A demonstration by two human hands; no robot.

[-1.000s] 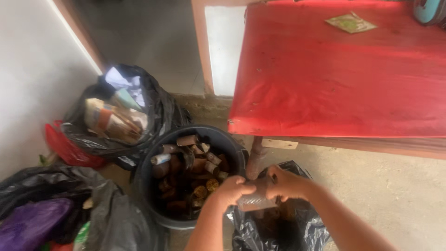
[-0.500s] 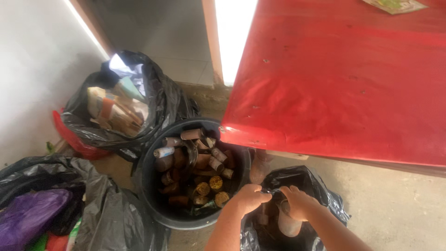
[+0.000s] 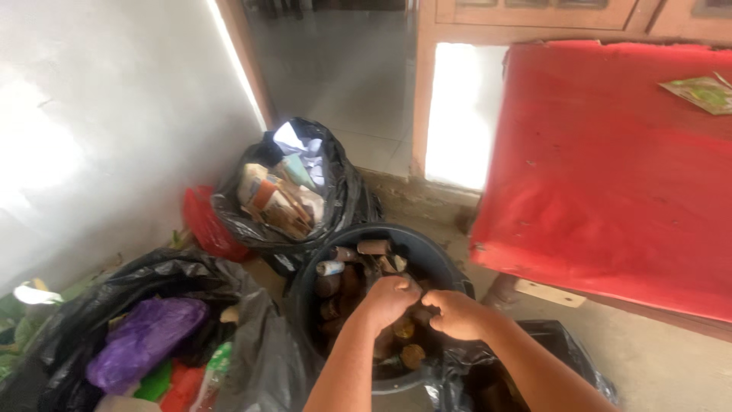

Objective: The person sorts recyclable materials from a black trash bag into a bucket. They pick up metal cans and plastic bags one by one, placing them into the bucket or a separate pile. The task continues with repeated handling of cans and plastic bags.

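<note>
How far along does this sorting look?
Well along: the black bucket brims with rusty cans, and a black bag holds paper and cartons. In hand: left hand and right hand meet over the bucket. Left: the open bag beneath.

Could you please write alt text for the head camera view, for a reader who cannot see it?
Seen from above, a person's left hand and right hand meet, fingers curled, over a black bucket full of rusty cans. Around it stand open black bags of paper and plastic waste, with a red table at the right.
</note>
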